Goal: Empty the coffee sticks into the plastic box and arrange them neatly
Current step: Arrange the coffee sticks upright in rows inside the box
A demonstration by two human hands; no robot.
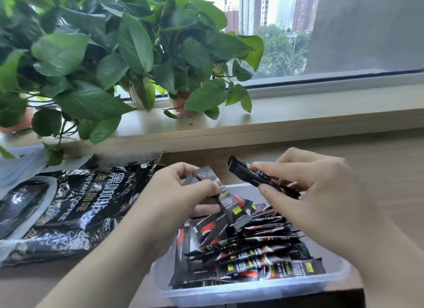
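A clear plastic box (252, 292) sits at the table's near edge, holding several black-and-red coffee sticks (250, 252) in a loose pile. My left hand (174, 193) grips a few coffee sticks (227, 204) above the box's far left corner. My right hand (314, 188) pinches one black coffee stick (247, 172) between thumb and fingers, raised over the far side of the box. The black coffee bag (62, 206) lies flat on the table to the left.
Leafy potted plants (114, 55) crowd the window sill (298, 115) behind the table, with leaves hanging toward the bag. A clear lid or sheet (20, 168) lies at the far left. The wooden table (390, 174) extends to the right.
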